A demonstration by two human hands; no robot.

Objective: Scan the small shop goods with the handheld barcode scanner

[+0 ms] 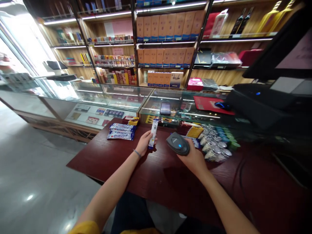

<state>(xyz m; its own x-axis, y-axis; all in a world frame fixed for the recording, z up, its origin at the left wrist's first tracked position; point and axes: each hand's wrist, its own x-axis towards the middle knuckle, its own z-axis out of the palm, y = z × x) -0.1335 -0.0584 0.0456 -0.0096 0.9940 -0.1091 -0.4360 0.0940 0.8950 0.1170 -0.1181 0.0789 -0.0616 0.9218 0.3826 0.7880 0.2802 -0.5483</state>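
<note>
Between the fingers of my left hand (144, 143) is a long narrow white-and-blue snack packet (153, 132), held upright over the dark red table (102, 159). My right hand (195, 157) grips a black barcode scanner (177, 144) with a blue light lit on top. The scanner's head points toward the packet, with a gap between them. Similar blue-and-white packets (121, 131) lie stacked left of my left hand. More of them (195, 141) lie partly hidden behind the scanner.
Several lidded jars (214, 149) stand right of my right hand, beside yellow-and-brown packets (192, 130). A glass display counter (109, 97) runs behind the table. At the right are a monitor (280, 42), a red mat (207, 104) with a mouse (222, 105), and a cable (240, 175).
</note>
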